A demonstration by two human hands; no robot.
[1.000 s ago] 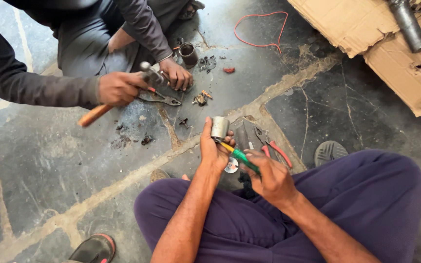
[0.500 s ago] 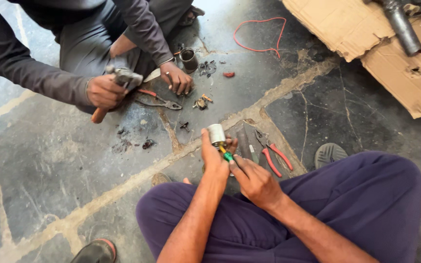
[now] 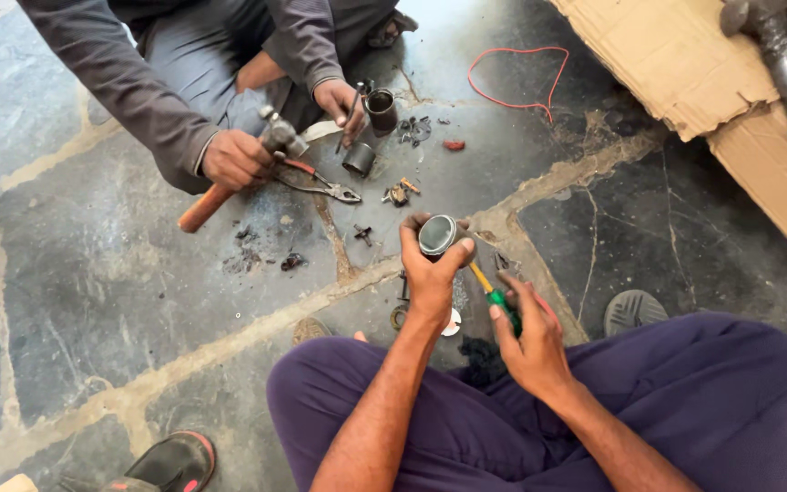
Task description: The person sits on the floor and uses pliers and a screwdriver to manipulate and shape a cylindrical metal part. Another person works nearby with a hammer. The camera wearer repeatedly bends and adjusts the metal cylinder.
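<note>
While seated cross-legged in purple trousers (image 3: 685, 410), gripped a small metal cylinder (image 3: 436, 235) upright in the left hand (image 3: 430, 273), fingers clenched round its wall, open mouth turned up towards the camera. Clasped a screwdriver (image 3: 501, 299) by its green handle in the right hand (image 3: 526, 342), at about four o'clock from the cylinder, with the yellow shaft slanting up to the cylinder's lower side; could not tell whether the tip touched it or went in.

Judged as mid-work: cylinder held off the stone floor (image 3: 93, 301) just ahead of the knees, tool brought to it, no finished piece visibly set aside. Noted a ring (image 3: 400, 317) and a pale disc (image 3: 451, 323) lying on the floor under the left wrist, at six o'clock, apart from the cylinder; perhaps parts off it or for it. Saw a grey sandal (image 3: 635, 312) at four o'clock, clear of both hands.

Farther out, at ten o'clock, found a co-worker's hand (image 3: 234, 159) closed on a wooden-handled hammer (image 3: 220, 193), with pliers (image 3: 321, 182) lying just beside. Spotted two dark metal cups (image 3: 359, 158) at eleven o'clock, near the co-worker's other hand (image 3: 339, 98), small scraps strewn about them. Marked a red wire (image 3: 521, 77) at one o'clock, then torn cardboard (image 3: 676, 64) bearing a heavy pipe (image 3: 785, 73) at two o'clock, well apart.

Found nothing between hands and cylinder to hinder; counted only the loose scraps and the nearby hammer as a possible nuisance.
</note>
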